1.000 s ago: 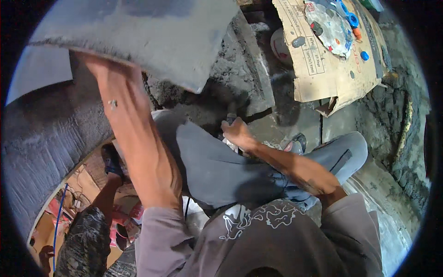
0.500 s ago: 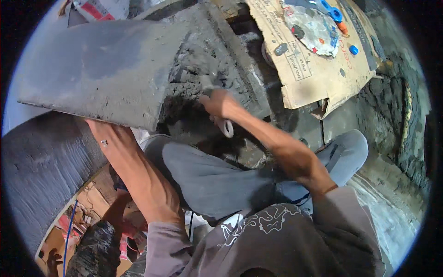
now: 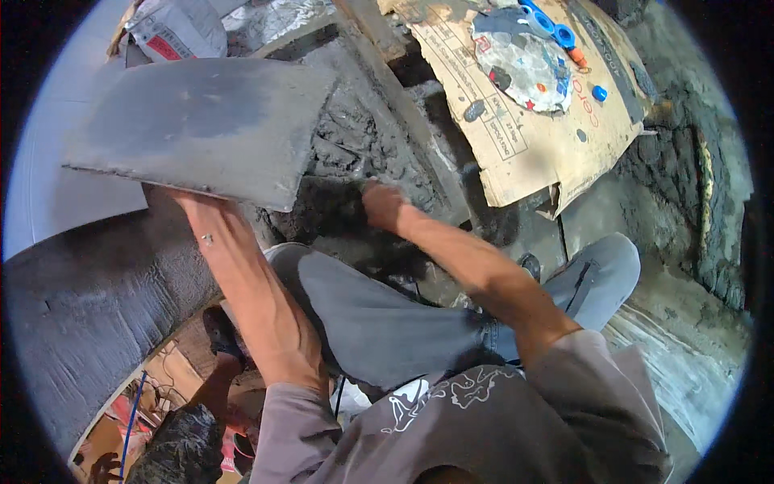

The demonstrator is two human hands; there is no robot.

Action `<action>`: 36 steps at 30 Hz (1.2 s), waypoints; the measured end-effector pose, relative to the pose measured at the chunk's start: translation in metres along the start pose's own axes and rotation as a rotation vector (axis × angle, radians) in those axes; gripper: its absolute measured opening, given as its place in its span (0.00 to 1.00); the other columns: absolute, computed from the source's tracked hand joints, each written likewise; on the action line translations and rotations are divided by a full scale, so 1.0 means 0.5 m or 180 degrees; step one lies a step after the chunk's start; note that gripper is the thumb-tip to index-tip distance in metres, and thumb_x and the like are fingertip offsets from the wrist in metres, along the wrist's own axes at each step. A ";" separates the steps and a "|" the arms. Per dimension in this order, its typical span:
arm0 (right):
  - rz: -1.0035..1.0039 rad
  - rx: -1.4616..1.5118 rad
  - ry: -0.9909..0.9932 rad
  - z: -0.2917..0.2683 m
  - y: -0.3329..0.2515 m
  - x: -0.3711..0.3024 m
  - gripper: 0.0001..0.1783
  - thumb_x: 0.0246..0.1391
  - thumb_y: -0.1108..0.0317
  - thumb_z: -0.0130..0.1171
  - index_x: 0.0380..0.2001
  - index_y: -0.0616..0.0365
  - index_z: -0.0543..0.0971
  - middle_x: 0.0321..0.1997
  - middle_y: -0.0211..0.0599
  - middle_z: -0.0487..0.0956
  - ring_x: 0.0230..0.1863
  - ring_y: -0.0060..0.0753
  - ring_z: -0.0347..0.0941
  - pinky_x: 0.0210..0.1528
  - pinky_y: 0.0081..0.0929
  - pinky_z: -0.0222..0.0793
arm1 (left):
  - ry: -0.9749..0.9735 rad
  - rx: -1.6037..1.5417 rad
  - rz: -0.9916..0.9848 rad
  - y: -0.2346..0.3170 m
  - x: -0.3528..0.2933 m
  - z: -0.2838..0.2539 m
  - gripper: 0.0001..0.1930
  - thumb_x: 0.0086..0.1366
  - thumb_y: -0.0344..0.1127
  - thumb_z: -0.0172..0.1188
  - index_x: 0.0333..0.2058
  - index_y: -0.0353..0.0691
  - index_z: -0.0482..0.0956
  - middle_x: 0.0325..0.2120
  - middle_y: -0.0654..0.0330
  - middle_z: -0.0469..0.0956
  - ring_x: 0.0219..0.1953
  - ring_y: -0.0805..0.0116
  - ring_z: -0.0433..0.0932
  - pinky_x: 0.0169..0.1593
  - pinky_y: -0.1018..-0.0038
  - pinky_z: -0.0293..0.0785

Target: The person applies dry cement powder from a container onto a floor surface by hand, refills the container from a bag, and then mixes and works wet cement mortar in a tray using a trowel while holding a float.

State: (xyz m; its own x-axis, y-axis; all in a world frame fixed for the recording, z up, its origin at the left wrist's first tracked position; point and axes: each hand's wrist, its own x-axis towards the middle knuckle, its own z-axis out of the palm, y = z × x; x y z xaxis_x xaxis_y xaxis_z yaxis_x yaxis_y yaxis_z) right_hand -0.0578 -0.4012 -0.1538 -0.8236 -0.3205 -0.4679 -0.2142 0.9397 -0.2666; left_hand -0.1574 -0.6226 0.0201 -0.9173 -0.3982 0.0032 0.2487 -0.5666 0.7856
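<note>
Tile (image 3: 197,121) upper left, looks longer sideways, mortar (image 3: 355,133) off right edge; right grip (image 3: 382,205) closed round trowel (image 3: 345,178), left grip's hidden, can't tell.

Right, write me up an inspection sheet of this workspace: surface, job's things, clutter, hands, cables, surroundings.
Surface: rough, wet-looking grey mortar, unevenly heaped.
Job's things: flat grey slab, raised, a darker patch on its upper face.
Clutter: torn cardboard sheet carrying a crumpled patterned wrapper, a blue cap and a small orange piece.
Hands: left hand under the slab, fingers hidden; right hand curled closed at the mortar, apparently round a tool handle too dark to make out.
Cables: blue cord or hose, lower left.
Surroundings: white sack with red print, upper left; another person's leg, lower left.
</note>
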 end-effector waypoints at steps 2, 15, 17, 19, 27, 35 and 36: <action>0.0119 0.0320 -0.0226 -0.080 -0.032 -0.037 0.16 0.46 0.66 0.58 0.34 0.69 0.79 0.36 0.50 0.81 0.40 0.46 0.79 0.41 0.39 0.75 | 0.0067 0.0067 0.0055 0.019 0.009 -0.027 0.18 0.62 0.43 0.52 0.47 0.38 0.72 0.42 0.58 0.74 0.42 0.62 0.73 0.45 0.63 0.74; -0.0279 -0.0041 -0.0833 0.012 -0.008 -0.044 0.20 0.49 0.66 0.57 0.45 0.64 0.76 0.41 0.45 0.80 0.40 0.40 0.79 0.30 0.38 0.75 | 0.0021 -0.0058 -0.0234 -0.023 0.033 0.027 0.19 0.63 0.44 0.50 0.47 0.39 0.72 0.42 0.59 0.73 0.43 0.62 0.73 0.46 0.63 0.73; -0.0307 0.0045 -0.1086 -0.007 0.041 -0.067 0.21 0.48 0.66 0.56 0.44 0.69 0.74 0.39 0.51 0.79 0.38 0.42 0.80 0.32 0.38 0.76 | -0.0032 -0.0140 -0.0368 -0.057 0.033 0.046 0.19 0.63 0.44 0.50 0.47 0.39 0.72 0.42 0.59 0.73 0.43 0.62 0.73 0.46 0.63 0.73; -0.0329 0.0039 0.0033 0.017 0.046 -0.098 0.16 0.47 0.66 0.57 0.36 0.67 0.79 0.32 0.49 0.80 0.37 0.43 0.80 0.30 0.39 0.75 | -0.0088 -0.0194 -0.0445 -0.064 0.030 0.068 0.19 0.63 0.45 0.49 0.47 0.39 0.72 0.42 0.59 0.73 0.43 0.62 0.72 0.46 0.62 0.73; -0.0298 -0.0426 -0.0378 -0.038 0.006 -0.104 0.23 0.49 0.61 0.56 0.44 0.67 0.74 0.35 0.47 0.81 0.39 0.42 0.79 0.35 0.41 0.74 | -0.0181 -0.0372 -0.0528 -0.070 0.038 0.099 0.19 0.63 0.45 0.49 0.47 0.39 0.72 0.43 0.59 0.73 0.44 0.62 0.72 0.47 0.62 0.73; 0.0027 0.0103 0.0497 -0.157 -0.012 -0.138 0.14 0.37 0.68 0.57 0.31 0.62 0.80 0.25 0.50 0.80 0.29 0.48 0.79 0.29 0.47 0.74 | -0.0085 -0.0448 -0.0460 -0.044 0.062 0.044 0.19 0.64 0.46 0.48 0.47 0.40 0.72 0.43 0.59 0.73 0.44 0.62 0.72 0.47 0.62 0.73; -0.0156 0.0194 0.0540 -0.155 -0.016 -0.128 0.13 0.35 0.68 0.58 0.28 0.61 0.80 0.24 0.52 0.79 0.28 0.50 0.79 0.28 0.48 0.73 | -0.0053 -0.0477 -0.0466 -0.040 0.058 0.034 0.19 0.64 0.46 0.47 0.47 0.40 0.72 0.43 0.59 0.73 0.44 0.62 0.72 0.47 0.61 0.73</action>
State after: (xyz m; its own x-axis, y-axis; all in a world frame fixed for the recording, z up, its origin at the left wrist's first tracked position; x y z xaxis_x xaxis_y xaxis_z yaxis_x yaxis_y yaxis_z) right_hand -0.0438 -0.3792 -0.0564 -0.8909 -0.3360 -0.3056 -0.2282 0.9129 -0.3385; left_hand -0.1944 -0.6107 0.0151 -0.9518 -0.2924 -0.0929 0.1548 -0.7190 0.6776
